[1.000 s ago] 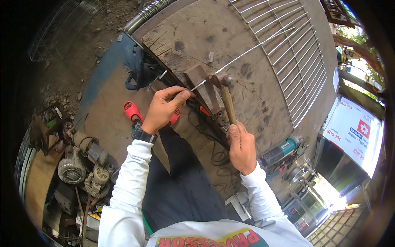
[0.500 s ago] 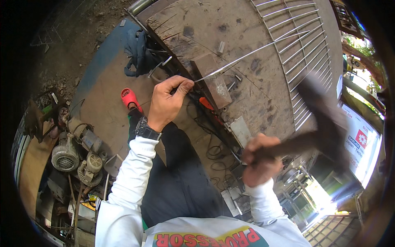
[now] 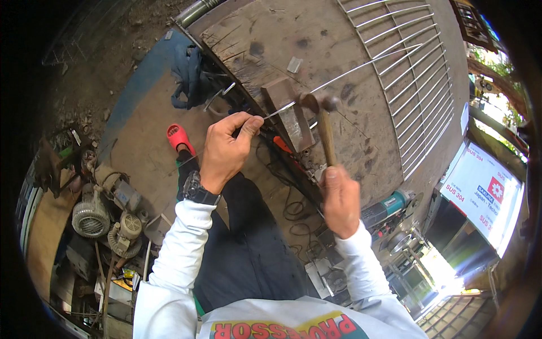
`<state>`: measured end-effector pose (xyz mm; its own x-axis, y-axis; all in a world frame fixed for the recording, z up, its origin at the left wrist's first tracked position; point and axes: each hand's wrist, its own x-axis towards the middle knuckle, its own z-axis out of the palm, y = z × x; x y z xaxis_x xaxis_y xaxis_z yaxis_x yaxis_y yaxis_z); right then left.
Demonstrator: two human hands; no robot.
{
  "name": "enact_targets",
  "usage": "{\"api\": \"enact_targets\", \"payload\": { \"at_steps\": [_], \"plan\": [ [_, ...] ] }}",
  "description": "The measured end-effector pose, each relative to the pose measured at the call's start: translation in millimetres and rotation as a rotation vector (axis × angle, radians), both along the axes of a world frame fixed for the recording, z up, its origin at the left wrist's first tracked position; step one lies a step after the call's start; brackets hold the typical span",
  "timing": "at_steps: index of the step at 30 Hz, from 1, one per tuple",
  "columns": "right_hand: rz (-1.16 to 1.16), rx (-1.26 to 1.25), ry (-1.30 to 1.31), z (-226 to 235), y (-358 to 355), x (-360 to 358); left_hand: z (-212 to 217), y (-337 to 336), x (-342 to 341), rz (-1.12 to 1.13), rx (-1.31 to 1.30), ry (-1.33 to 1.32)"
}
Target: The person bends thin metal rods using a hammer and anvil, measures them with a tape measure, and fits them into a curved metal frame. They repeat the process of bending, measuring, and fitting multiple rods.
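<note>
My left hand [image 3: 228, 148] pinches the near end of a thin metal rod [image 3: 349, 72] between thumb and fingers. The rod slants across a steel block [image 3: 297, 129] at the workbench edge and reaches to a wire rack [image 3: 403, 73]. Wrapped round a wooden handle, my right hand [image 3: 341, 202] holds a ball-peen hammer [image 3: 327, 135]. The hammer's head is down at the rod beside the block and hides part of the rod; whether it touches cannot be told.
The workbench [image 3: 271, 42] carries a small metal piece [image 3: 294, 65]. Near my right forearm lies a teal angle grinder [image 3: 389, 208]. An orange-handled tool [image 3: 282, 144] sits by the bench edge. Motors [image 3: 90, 212] crowd the floor at left; dark cloth [image 3: 186, 76] lies beyond the bench edge.
My right hand has swung the hammer from the raised right side down and leftward to the rod at the block. The left hand keeps its pinch, shifting slightly.
</note>
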<state>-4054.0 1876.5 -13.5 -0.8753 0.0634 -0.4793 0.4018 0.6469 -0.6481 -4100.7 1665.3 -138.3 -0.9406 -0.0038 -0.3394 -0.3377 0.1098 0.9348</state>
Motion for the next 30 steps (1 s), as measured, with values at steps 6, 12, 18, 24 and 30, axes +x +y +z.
{"api": "enact_targets", "payload": {
  "at_steps": [6, 12, 18, 24, 30],
  "plan": [
    [-0.211, -0.244, 0.366, 6.5, 7.3, 18.5, 2.6, -1.3, -7.5, -0.014, 0.0, 0.025],
    [-0.077, -0.012, -0.036, -28.6, 18.1, 7.3, -6.5, 3.2, -9.1, -0.027, 0.027, 0.03],
    [-0.145, -0.008, -0.086, -37.6, 24.1, 26.8, -27.0, -0.8, -2.5, -0.03, 0.249, -0.055],
    [-0.286, -0.108, -0.022, -27.5, 23.5, 30.2, -27.4, -3.2, -3.9, -0.055, 0.194, -0.002],
    [0.076, 0.047, 0.038, -10.2, 7.4, 15.3, -15.8, 2.9, -9.2, -0.02, 0.057, 0.119]
  ]
}}
